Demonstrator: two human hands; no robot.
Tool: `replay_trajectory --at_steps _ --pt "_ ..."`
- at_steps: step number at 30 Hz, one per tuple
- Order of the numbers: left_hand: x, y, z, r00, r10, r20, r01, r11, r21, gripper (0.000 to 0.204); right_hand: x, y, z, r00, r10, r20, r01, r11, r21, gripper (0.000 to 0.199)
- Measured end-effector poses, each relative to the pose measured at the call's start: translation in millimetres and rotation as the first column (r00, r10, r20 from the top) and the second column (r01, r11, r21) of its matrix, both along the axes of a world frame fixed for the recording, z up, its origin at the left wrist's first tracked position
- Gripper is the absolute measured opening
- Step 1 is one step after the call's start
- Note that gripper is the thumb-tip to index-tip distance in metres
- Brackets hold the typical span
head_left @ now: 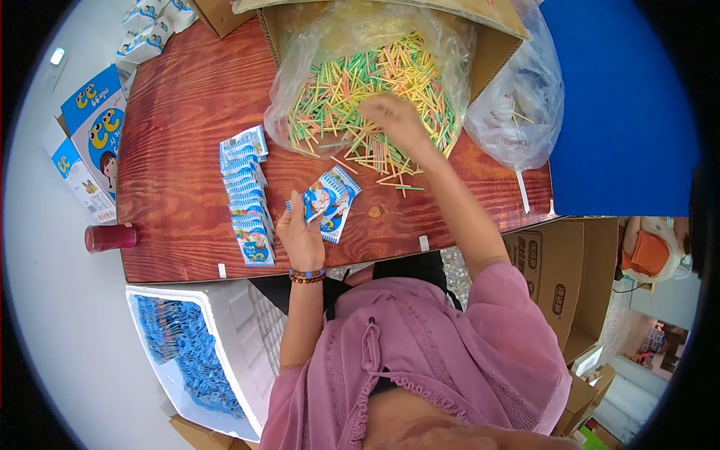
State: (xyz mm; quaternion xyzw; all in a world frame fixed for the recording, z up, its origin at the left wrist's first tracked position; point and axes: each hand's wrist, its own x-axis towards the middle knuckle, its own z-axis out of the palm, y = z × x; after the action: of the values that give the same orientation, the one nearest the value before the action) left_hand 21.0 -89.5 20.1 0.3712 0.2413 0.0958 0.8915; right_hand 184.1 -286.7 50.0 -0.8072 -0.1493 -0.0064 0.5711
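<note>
Reaching toward twelve o'clock, the right hand (pixel 396 118) sinks clenched fingers into coloured sticks (pixel 375 82) on the worktop (pixel 180 112); the left hand (pixel 298 234) grasps small packets (pixel 328 199) at centre.

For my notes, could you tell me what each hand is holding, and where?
The left hand holds small packets by their lower ends. The right hand reaches into the coloured sticks; its grip cannot be told.
</note>
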Motion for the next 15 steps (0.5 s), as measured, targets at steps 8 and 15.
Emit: replay_trajectory --at_steps 8,15 --pt "-6.1 5.4 -3.8 1.0 0.019 -0.01 -0.019 1.0 -0.01 0.022 99.0 20.0 11.7 0.927 -0.348 0.14 0.309 0.494 -0.813 0.039" --pt "-6.2 9.9 -2.2 1.0 0.013 -0.02 -0.013 1.0 -0.005 0.023 124.4 41.4 4.7 0.939 -0.331 -0.093 0.081 0.475 -0.876 0.048"
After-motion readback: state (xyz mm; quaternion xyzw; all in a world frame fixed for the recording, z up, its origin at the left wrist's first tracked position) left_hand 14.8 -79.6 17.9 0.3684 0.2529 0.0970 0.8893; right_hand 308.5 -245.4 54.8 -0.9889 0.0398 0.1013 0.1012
